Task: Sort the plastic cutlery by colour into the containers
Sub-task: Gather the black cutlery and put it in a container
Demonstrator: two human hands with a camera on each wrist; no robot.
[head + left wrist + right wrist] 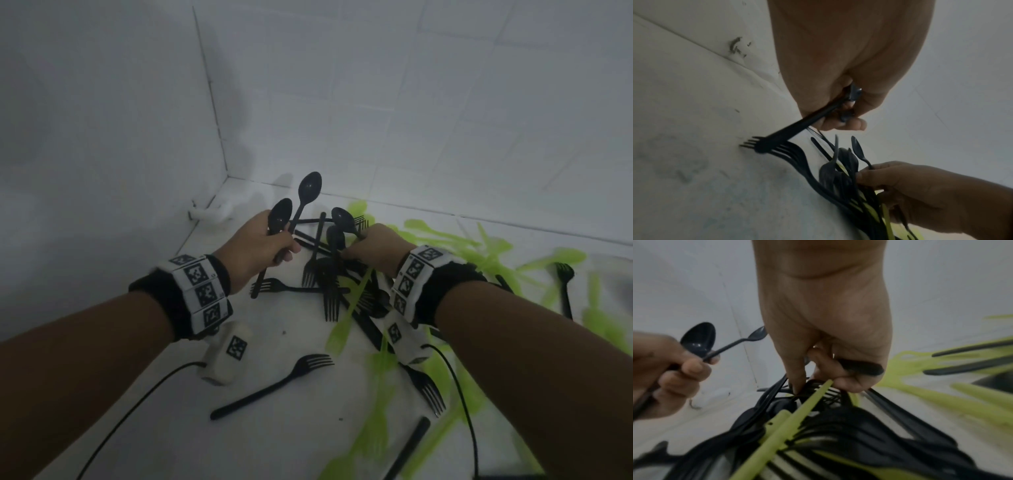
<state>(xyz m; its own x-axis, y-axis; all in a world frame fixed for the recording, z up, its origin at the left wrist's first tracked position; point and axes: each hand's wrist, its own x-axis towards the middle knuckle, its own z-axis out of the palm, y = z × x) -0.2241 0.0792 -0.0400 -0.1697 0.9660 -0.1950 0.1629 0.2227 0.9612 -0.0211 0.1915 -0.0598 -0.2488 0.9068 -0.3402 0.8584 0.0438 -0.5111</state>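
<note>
Gripping two black spoons, the left hand is raised; a third black spoon is pinched by the right hand fingers

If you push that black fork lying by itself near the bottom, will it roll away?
Probably not: the black fork looks flat, so it should slide, not roll. It seems thin and light, and the white floor looks smooth, so a small push may send it skidding.
</note>
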